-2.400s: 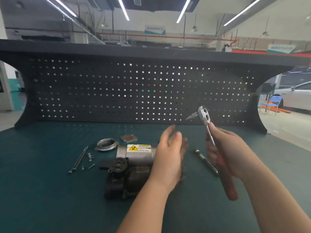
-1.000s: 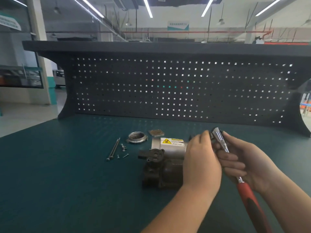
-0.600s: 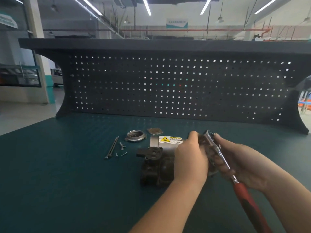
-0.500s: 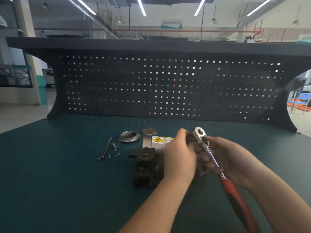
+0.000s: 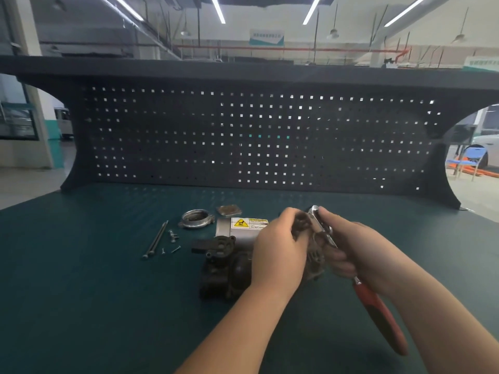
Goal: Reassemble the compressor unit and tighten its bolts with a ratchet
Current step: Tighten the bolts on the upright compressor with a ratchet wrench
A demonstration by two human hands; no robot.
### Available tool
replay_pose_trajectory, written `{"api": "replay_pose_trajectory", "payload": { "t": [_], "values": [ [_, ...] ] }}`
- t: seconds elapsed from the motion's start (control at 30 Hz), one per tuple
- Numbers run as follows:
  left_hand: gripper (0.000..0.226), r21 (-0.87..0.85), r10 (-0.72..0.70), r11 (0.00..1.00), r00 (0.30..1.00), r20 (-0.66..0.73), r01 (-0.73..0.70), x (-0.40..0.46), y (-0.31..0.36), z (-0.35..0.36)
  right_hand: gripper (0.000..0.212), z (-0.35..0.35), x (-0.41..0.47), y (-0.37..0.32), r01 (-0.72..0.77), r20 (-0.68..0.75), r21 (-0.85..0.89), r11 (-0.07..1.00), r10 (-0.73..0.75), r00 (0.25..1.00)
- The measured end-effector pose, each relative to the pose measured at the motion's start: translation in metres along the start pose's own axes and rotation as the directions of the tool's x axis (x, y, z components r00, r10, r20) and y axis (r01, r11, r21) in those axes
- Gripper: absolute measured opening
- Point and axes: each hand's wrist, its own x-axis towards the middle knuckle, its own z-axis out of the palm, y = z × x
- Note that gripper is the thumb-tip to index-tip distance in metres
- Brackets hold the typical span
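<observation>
A dark green counter (image 5: 81,306) fills the foreground, backed by a black pegboard (image 5: 256,136) with a workshop ceiling above. Nearest, the right hand (image 5: 359,255) has its fingers (image 5: 337,261) clenched around the ratchet (image 5: 378,306), whose red grip trails back toward the person while the chrome head sits at the fingertips. Just left of it, the left hand (image 5: 278,255) has its fingers curled onto the right end of the compressor unit (image 5: 229,260), which lies on the counter beneath both hands. Left of those fingers lie two long bolts (image 5: 156,240) and small screws (image 5: 172,240). Beyond, a metal ring (image 5: 195,218) and a small square plate (image 5: 229,210) rest apart.
</observation>
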Motion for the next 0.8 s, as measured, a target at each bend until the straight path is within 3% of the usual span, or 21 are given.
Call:
{"api": "replay_pose_trajectory", "payload": {
  "t": [0.33, 0.53, 0.8],
  "values": [
    [0.004, 0.068, 0.064, 0.996, 0.998, -0.016, -0.063, 0.003, -0.002, -0.002, 0.055, 0.003, 0.004, 0.003, -0.025, -0.032, -0.023, 0.999, 0.024, 0.999],
    [0.013, 0.096, 0.125, 0.988, 0.992, -0.006, -0.123, 0.004, -0.003, -0.008, 0.054, 0.003, 0.002, 0.001, -0.043, 0.038, 0.041, 0.998, 0.042, 0.998],
    [0.016, 0.091, 0.146, 0.983, 0.980, 0.134, -0.158, 0.005, -0.006, -0.010, 0.050, -0.003, -0.006, -0.004, -0.064, 0.105, -0.002, 0.998, 0.064, 0.992]
  ]
}}
